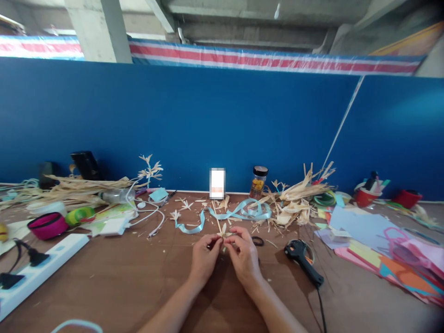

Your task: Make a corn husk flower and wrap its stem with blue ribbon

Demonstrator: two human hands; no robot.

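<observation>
Between my two hands, just above the brown table [145,273], is a small pale corn husk flower [224,230] on a thin stem that points away from me. The fingers of my left hand [205,254] pinch its left side. My right hand [244,252] pinches the flower from the right, thumb and forefinger close to the petals. A light blue ribbon [194,230] lies curled beyond my hands, with a second looped ribbon [239,210] to its right. Another husk flower [186,204] rests on the table. A black ring-shaped band [257,241] sits beside my right hand.
A black glue gun [305,261] with a cord lies to the right, near coloured paper [367,231] and pink scissors [398,243]. Dried husks [294,203] and a lidded jar [258,182] stand behind. On the left are a white power strip [48,268] and a pink band [47,225].
</observation>
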